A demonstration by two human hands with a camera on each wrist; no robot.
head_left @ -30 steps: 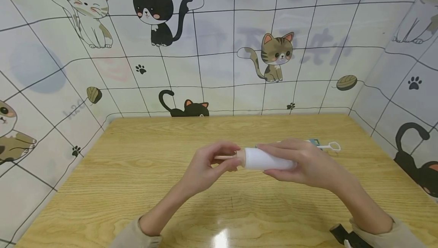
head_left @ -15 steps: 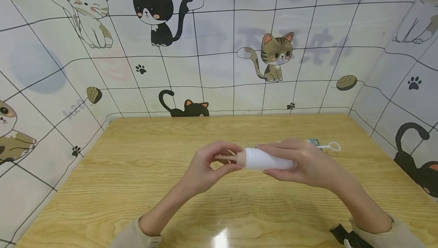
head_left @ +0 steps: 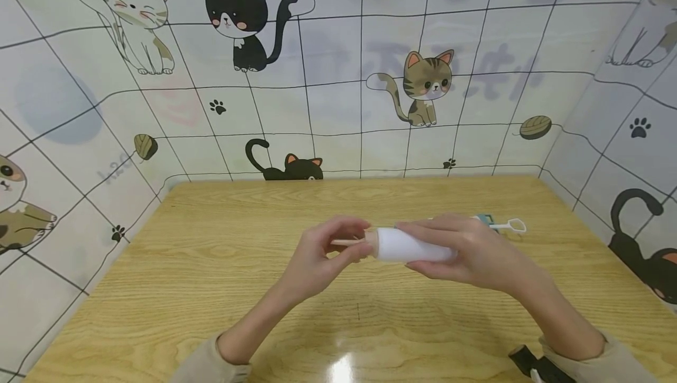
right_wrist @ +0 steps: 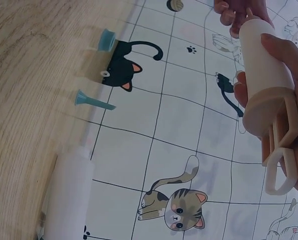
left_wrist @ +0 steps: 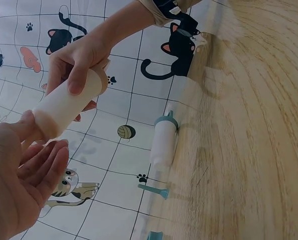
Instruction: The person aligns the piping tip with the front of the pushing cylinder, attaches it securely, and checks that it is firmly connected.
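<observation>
A white tube (head_left: 412, 245) lies level above the table, between both hands. My right hand (head_left: 465, 248) grips its body, thumb on one side and fingers on the other. At its left end is a beige collar (head_left: 372, 242) with a thin spout (head_left: 346, 242) sticking out. My left hand (head_left: 328, 254) pinches that collar between thumb and fingertips. In the right wrist view, the tube's other end carries a beige end cap (right_wrist: 269, 107) with finger grips and a pull loop (right_wrist: 280, 172). The left wrist view shows the left hand's lower fingers loosely extended beneath the collar.
Behind the right hand lies a second white tube (left_wrist: 164, 142) with a teal collar (left_wrist: 167, 120) and a white loop handle (head_left: 510, 225). A small teal nozzle (right_wrist: 93, 100) and a teal cap (right_wrist: 106, 40) stand on the wooden table (head_left: 211, 242). Cat-print sheets (head_left: 338, 107) wall it in.
My left fingers slid toward the tube's body along the collar, then came back to the left onto it. The spout looks turned. My right hand keeps its grip with hardly any movement.
</observation>
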